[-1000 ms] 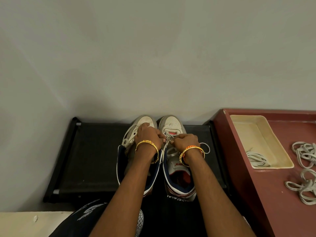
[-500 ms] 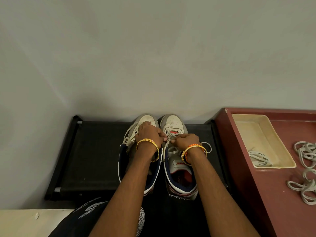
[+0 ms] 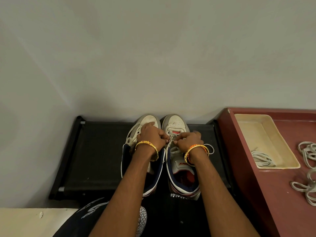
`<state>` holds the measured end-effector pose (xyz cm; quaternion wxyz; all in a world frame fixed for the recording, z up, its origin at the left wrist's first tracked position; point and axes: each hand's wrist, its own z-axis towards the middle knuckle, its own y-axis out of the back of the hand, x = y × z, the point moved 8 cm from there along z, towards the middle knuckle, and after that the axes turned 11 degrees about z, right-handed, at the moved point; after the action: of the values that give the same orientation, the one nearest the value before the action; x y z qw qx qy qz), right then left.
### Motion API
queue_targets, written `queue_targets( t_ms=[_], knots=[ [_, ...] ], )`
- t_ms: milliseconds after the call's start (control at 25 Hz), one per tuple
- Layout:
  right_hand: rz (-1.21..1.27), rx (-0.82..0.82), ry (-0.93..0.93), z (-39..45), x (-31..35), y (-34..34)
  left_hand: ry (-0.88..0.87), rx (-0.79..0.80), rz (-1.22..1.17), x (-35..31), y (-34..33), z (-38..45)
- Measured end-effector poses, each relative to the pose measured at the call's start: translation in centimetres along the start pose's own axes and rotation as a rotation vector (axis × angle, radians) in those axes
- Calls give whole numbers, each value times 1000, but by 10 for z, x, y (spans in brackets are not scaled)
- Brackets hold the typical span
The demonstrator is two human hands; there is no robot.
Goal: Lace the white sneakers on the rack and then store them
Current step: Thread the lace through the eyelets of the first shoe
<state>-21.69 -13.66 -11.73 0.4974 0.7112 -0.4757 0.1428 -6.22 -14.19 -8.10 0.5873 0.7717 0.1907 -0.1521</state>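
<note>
Both hands' grip pinches the lace (image 3: 171,141) over the right sneaker (image 3: 177,151).

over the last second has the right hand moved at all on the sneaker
Yes, slightly. The right hand has crept toward the toe of the right sneaker, covering more of the lace it pinches. The rack gives the reference.
</note>
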Motion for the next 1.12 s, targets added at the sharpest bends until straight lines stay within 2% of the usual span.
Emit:
queue_targets(
  t_ms=[120,200,520,680,1000,1120],
  knots=[
    [-167,-59,157,-13,17,11,1,-4,13,-2,0,-1],
    [-217,-38,164,-16,19,10,7,-8,2,-3,0,-1],
    [-43,16,9,-1,0,-1,45,-7,-3,-2,-3,-3],
    [60,9,3,8,-4,-8,54,-18,-8,0,-3,-3],
    [114,-20,-39,9,-6,-7,16,25,-27,-1,-3,-3],
    [145,16,-44,5,-6,-2,31,16,-23,-1,-3,-4]
  ],
)
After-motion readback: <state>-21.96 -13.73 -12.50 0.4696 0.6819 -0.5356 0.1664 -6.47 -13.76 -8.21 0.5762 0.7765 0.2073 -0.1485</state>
